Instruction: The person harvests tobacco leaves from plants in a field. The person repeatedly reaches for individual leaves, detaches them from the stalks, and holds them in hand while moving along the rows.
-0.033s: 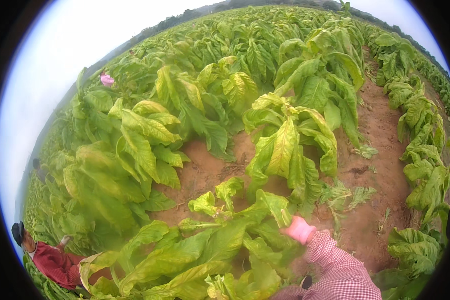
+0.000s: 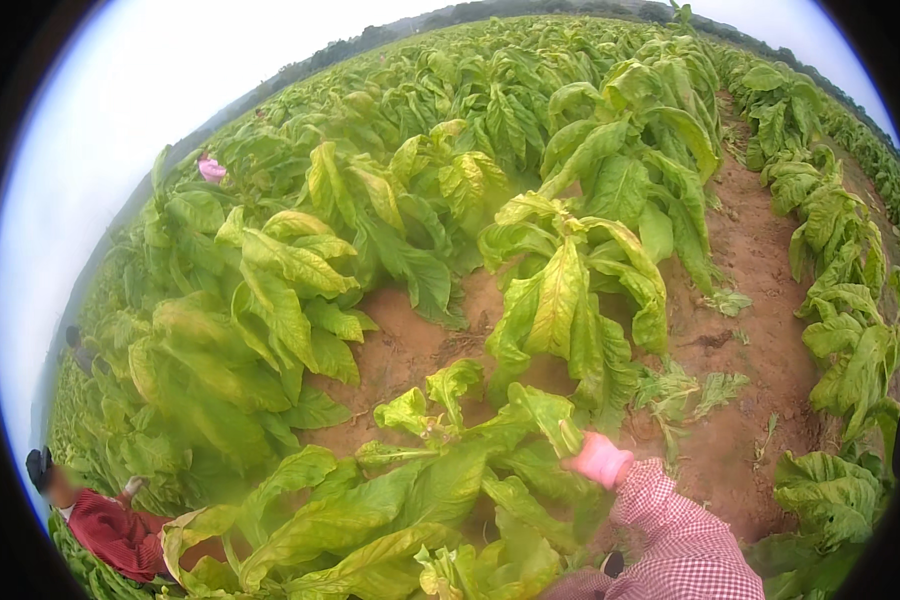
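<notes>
My right hand (image 2: 598,460), in a pink glove and a red-and-white checked sleeve (image 2: 675,525), reaches in from the lower right. It touches the leaves of a low tobacco plant (image 2: 410,490), beside an upright leaf (image 2: 542,410) on its right side. The fingers are lost among the foliage, so their grip does not show. This plant has broad yellow-green leaves spreading toward the lower left and small crinkled leaves at its top. Just beyond the hand stands a taller tobacco plant (image 2: 565,285) with drooping, yellowing leaves. My left hand is out of the picture.
A person in a red top and dark cap (image 2: 115,530) is among the plants at lower left. Someone in pink (image 2: 211,170) shows farther off. Bare reddish soil (image 2: 760,300) runs between rows on the right, with torn leaves (image 2: 685,390) lying on it. Dense tobacco rows (image 2: 510,100) stretch away.
The whole scene sits very slightly further left in the picture. My right hand stays at the same spot by the leaf.
</notes>
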{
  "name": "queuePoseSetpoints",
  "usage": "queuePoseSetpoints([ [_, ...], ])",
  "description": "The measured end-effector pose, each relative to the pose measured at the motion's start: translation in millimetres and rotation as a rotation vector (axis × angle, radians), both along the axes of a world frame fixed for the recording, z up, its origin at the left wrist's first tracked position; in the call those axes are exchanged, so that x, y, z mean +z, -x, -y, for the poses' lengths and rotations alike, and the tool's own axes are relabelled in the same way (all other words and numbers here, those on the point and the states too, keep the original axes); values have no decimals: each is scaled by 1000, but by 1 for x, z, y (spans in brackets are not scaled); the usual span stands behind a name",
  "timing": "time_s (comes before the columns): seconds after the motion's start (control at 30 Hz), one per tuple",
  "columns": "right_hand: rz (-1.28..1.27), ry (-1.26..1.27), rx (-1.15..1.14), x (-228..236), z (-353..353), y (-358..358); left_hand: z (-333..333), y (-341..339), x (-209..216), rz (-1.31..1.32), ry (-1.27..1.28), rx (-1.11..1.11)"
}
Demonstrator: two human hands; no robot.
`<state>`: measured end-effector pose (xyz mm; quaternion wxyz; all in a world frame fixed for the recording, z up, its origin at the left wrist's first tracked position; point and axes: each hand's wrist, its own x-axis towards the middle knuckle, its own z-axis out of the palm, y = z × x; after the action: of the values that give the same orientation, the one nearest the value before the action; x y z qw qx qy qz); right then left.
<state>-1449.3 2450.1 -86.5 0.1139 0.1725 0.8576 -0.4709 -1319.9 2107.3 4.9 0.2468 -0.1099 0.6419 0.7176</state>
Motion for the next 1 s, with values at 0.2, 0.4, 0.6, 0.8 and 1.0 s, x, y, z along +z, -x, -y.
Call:
queuePoseSetpoints([
  [0.2, -13, 31, 335, 92, -65, -89, -98, -42, 84, -487, 429, -350],
  [0.4, 217, 417, 567, 130, -85, -198, -165, -89, 98, -835, 614, -637],
  [0.6, -251, 849, 618, 38, -111, -264, -229, -134, 109, -628, 609, -926],
  [0.8, -307, 845, 536, 104, -149, -332, -271, -160, 123, -715, 431, -1070],
  [1.0, -542, 581, 362, 106, -164, -377, -301, -170, 117, -700, 497, -1272],
])
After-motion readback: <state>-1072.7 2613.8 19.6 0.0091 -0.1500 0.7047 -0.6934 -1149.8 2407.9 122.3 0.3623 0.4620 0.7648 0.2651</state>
